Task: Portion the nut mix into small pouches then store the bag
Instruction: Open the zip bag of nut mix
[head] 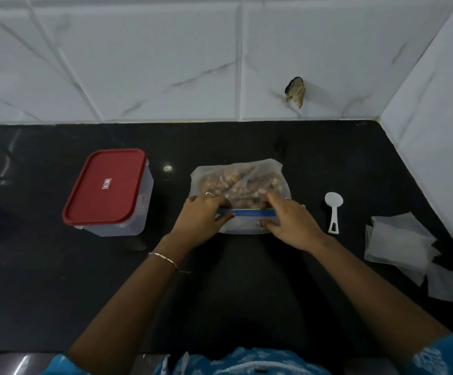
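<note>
The bag of nut mix (pixel 240 190) lay flat on the black counter (pixel 247 280), midway between container and scoop; the left hand (pixel 202 216) and right hand (pixel 287 219) each pinched an end of its blue zip strip (pixel 247 212), fingers closed on the plastic. A red-lidded container (pixel 109 192) stood to the left; a white scoop (pixel 334 211) lay to the right; the small pouches (pixel 398 243) were stacked at the far right, untouched.

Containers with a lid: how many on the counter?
1. The clear tub with the red lid stands at the left of the counter, apart from the nut bag both hands grip. None else visible.
</note>
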Tool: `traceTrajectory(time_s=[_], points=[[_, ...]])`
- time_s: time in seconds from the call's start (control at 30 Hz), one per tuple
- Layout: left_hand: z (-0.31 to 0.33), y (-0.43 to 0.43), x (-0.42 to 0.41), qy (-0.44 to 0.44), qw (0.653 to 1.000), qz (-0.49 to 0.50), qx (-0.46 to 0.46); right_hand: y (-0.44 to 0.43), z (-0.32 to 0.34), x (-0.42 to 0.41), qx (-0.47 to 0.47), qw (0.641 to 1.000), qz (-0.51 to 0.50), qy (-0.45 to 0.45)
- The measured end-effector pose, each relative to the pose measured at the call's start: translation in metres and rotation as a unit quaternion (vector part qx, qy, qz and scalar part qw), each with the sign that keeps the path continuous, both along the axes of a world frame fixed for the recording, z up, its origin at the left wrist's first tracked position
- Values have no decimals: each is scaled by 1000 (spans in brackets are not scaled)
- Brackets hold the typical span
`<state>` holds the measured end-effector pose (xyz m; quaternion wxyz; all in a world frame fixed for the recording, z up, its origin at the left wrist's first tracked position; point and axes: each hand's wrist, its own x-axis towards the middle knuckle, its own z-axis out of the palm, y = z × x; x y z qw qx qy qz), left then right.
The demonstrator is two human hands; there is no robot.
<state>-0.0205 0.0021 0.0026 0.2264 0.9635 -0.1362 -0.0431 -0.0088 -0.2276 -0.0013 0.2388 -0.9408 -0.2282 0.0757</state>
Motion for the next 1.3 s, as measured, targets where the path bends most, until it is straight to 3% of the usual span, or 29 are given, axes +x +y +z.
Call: traceTrajectory(time_s=[0.1, 0.23, 0.5, 0.73, 0.93, 1.03, 1.17, 1.3], points=[[8, 1, -3, -10, 1000, -2, -15, -4, 7, -1, 68, 997, -3, 33], [24, 3, -3, -41, 999, -8, -17, -7, 25, 1, 94, 996, 1, 6], [70, 8, 16, -116, 993, 17, 5, 1, 78, 30, 76, 993, 36, -82], [126, 13, 52, -221, 972, 78, 19, 26, 134, 68, 101, 977, 7, -188], [157, 10, 79, -236, 967, 92, -5, 40, 167, 93, 55, 971, -8, -231], [165, 12, 81, -261, 964, 44, 7, 43, 171, 99, 21, 972, -15, -232], [167, 24, 86, -227, 964, -16, 137, 36, 176, 100, -84, 970, -40, -223], [172, 36, 91, -176, 952, 12, 249, 28, 176, 96, -214, 956, -55, -194]])
